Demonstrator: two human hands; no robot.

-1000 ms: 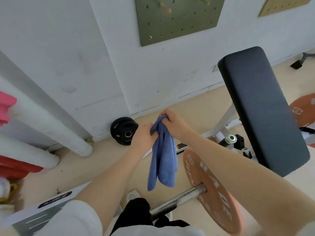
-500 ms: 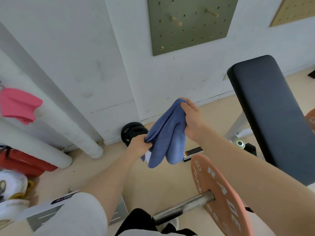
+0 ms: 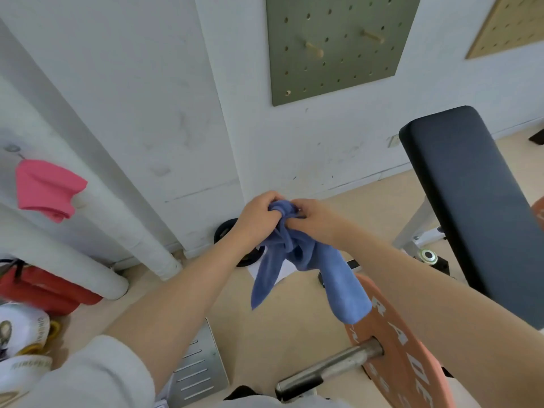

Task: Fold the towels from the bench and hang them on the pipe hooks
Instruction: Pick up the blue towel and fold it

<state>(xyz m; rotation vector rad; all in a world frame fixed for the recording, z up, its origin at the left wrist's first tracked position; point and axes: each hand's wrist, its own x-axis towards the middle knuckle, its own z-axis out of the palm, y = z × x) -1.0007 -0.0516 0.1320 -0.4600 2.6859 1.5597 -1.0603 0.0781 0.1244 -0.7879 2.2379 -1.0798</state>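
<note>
A blue towel (image 3: pixel 338 281) hangs bunched in front of me, above the floor. My left hand (image 3: pixel 256 216) grips its top from the left, and my right hand (image 3: pixel 312 219) pinches the same bunch from the right; the two hands touch. Two loose ends of the towel dangle below. A pink towel (image 3: pixel 44 187) hangs from a hook (image 3: pixel 13 148) on the white pipes (image 3: pixel 117 219) at the left. The black padded bench (image 3: pixel 477 201) stands at the right with nothing on its visible pad.
An orange weight plate (image 3: pixel 397 348) on a steel bar (image 3: pixel 329 369) lies on the floor below my right arm. A small black plate (image 3: pixel 226 231) leans at the wall. Red cylinders (image 3: pixel 44 290) and white bags (image 3: pixel 20 334) sit at the lower left. A green pegboard (image 3: pixel 338 45) hangs on the wall.
My hands came together at the top of the blue towel, which is now bunched with two ends dangling. The view tilted up and left, showing more of the pink towel.
</note>
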